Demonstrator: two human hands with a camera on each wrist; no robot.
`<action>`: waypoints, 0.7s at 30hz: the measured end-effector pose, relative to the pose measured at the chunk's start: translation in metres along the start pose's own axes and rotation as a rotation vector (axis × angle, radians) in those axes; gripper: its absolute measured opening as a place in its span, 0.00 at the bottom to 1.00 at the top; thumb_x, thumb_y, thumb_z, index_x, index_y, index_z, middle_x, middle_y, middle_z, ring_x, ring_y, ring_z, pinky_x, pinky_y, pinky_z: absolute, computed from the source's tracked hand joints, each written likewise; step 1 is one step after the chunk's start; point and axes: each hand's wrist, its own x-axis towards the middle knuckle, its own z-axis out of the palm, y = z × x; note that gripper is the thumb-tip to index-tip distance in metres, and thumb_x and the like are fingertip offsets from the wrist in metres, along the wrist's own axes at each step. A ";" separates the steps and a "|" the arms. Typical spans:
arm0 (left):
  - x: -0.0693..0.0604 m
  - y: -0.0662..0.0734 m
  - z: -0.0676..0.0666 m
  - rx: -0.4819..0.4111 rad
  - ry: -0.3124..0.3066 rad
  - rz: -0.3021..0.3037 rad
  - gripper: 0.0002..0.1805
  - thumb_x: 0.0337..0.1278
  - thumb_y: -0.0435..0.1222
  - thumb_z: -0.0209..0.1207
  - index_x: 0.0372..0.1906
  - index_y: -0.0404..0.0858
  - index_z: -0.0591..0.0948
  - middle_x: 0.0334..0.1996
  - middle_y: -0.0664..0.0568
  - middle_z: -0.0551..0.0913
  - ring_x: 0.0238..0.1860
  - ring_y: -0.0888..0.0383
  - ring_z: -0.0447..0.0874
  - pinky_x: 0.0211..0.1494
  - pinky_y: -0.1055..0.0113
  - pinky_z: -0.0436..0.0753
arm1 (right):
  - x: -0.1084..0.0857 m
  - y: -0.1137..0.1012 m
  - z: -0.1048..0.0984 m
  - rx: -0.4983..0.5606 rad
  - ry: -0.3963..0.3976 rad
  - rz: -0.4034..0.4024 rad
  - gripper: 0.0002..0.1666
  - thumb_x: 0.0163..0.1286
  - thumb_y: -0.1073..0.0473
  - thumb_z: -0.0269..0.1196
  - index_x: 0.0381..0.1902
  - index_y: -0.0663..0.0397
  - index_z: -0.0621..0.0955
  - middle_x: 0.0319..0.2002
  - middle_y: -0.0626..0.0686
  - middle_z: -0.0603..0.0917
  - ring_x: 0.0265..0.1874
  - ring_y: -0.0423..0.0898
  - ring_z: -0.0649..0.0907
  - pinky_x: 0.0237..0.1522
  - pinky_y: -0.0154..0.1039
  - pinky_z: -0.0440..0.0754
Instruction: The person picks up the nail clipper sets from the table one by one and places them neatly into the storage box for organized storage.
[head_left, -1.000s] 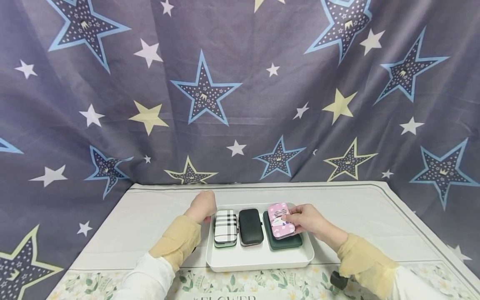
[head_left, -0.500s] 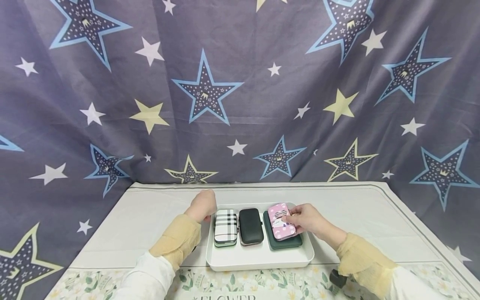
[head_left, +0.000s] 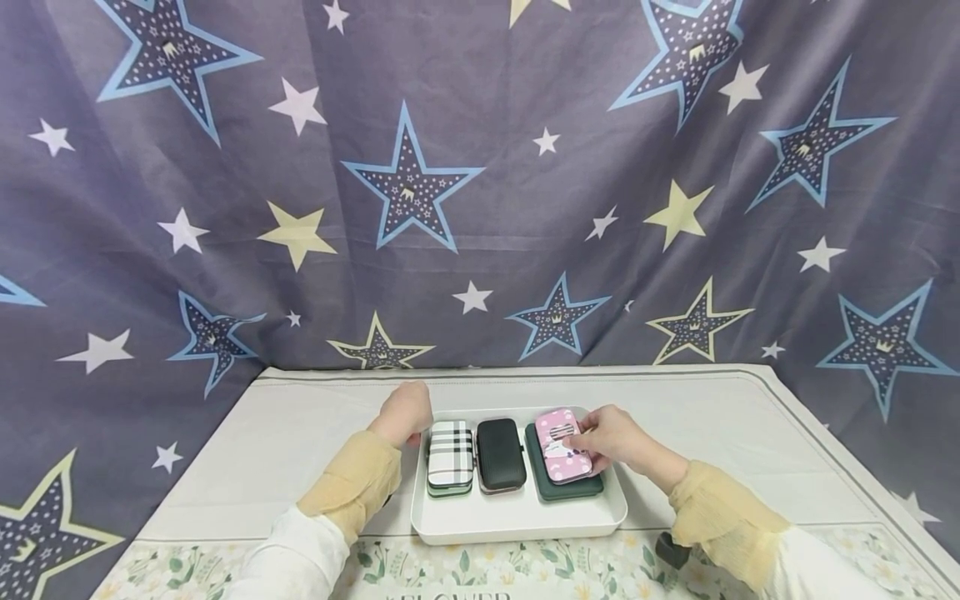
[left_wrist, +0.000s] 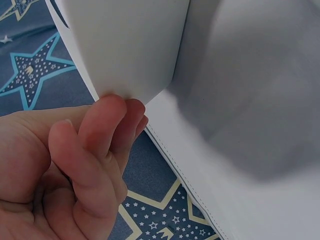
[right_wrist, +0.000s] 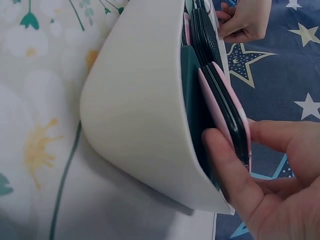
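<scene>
My right hand (head_left: pixel 617 435) pinches a small pink case (head_left: pixel 563 450) with white dots and a cartoon print. The right wrist view shows its dark edge (right_wrist: pixel 230 105) between thumb and fingers. It overlaps a dark green flat case (head_left: pixel 572 487) inside a white tray (head_left: pixel 517 532). My left hand (head_left: pixel 403 414) is at the tray's far left corner. In the left wrist view its curled fingers (left_wrist: pixel 102 117) hold the tray's outer wall (left_wrist: pixel 127 50); the thumb's contact is partly hidden.
A plaid white case (head_left: pixel 452 454) lies over a light green one at the tray's left. Beside it a black textured case (head_left: pixel 501 454) tops another, mostly hidden case. Under the tray is a pale floral table cover (head_left: pixel 330 508); a star-patterned curtain (head_left: pixel 480 250) hangs behind.
The pink case has shifted slightly down over the green case, with the right hand around it. The left hand and the tray stay where they were.
</scene>
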 end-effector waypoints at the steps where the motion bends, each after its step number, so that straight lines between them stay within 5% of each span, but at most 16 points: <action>1: 0.000 0.000 0.000 0.000 0.001 0.000 0.09 0.48 0.20 0.52 0.35 0.22 0.79 0.10 0.45 0.78 0.10 0.58 0.79 0.08 0.76 0.73 | 0.000 0.000 0.000 -0.010 0.000 -0.002 0.11 0.57 0.63 0.67 0.31 0.68 0.78 0.18 0.55 0.81 0.10 0.42 0.81 0.17 0.38 0.84; 21: 0.003 -0.001 0.002 -0.012 0.004 -0.010 0.12 0.50 0.21 0.52 0.41 0.21 0.78 0.11 0.45 0.78 0.10 0.58 0.79 0.09 0.75 0.74 | -0.006 -0.019 -0.005 -0.214 -0.009 0.055 0.13 0.54 0.62 0.69 0.20 0.64 0.77 0.11 0.57 0.81 0.10 0.47 0.82 0.16 0.38 0.84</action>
